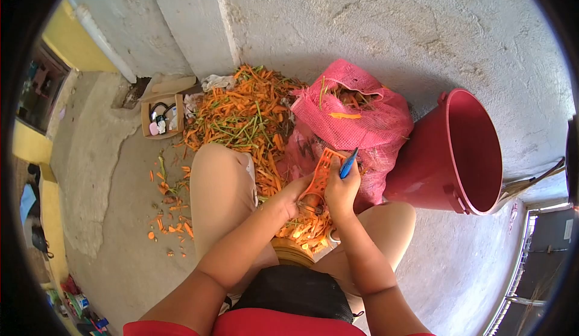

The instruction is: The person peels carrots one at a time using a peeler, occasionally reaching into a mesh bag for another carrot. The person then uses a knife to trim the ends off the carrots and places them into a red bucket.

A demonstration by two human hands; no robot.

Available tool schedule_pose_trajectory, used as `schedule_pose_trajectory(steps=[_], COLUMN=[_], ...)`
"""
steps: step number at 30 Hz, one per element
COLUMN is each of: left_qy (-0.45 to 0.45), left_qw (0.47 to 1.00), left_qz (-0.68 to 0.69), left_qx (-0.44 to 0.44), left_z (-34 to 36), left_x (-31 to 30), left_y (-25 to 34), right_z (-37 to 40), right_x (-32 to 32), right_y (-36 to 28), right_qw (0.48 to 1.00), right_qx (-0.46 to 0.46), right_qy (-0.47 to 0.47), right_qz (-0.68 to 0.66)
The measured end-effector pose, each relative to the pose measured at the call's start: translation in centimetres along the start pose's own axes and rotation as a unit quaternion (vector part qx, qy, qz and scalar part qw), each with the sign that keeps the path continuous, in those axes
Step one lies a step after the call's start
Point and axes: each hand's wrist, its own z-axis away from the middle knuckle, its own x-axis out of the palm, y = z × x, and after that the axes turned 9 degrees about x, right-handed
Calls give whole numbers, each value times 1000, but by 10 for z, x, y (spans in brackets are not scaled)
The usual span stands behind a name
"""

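Head view: a cardboard box (161, 116) sits on the floor, any print on its contents too small to read; carrot peelings (241, 116) lie heaped beyond the knee; left hand (295, 192) is closed on the lower end of an orange slotted plastic tool (322, 176), whose long axis tilts up and away toward the pink mesh sack (368, 119); right hand (341, 192) grips a blue-handled tool (348, 164), pointing likewise; a red bucket (446, 155) stands just beside the sack.

Little room ahead
A pink net sack (362, 110) sits just past the right hand (342, 192), a red bucket (434, 173) farther right, carrot peels (241, 116) left; bare floor (114, 215) far left.
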Motion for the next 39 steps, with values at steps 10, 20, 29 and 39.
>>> schedule_pose_trajectory(steps=[10,20,29,39], left_qy=[-164,-30,-3,-134], left_qw=[978,986,996,977], left_qz=[-76,-165,-83,-131], left_qx=[-107,-24,18,-98], left_z=[3,-1,12,6], left_x=[-5,-6,14,0], left_y=[-3,0,2,1], right_z=[-54,-55,5,-70], right_x=[-32,-44,-1,-44], right_y=[24,7,-3,29], right_qw=[951,984,998,962], right_qx=[-102,-10,0,-23], right_qy=[243,147,17,247], right_qz=[161,-96,-55,113])
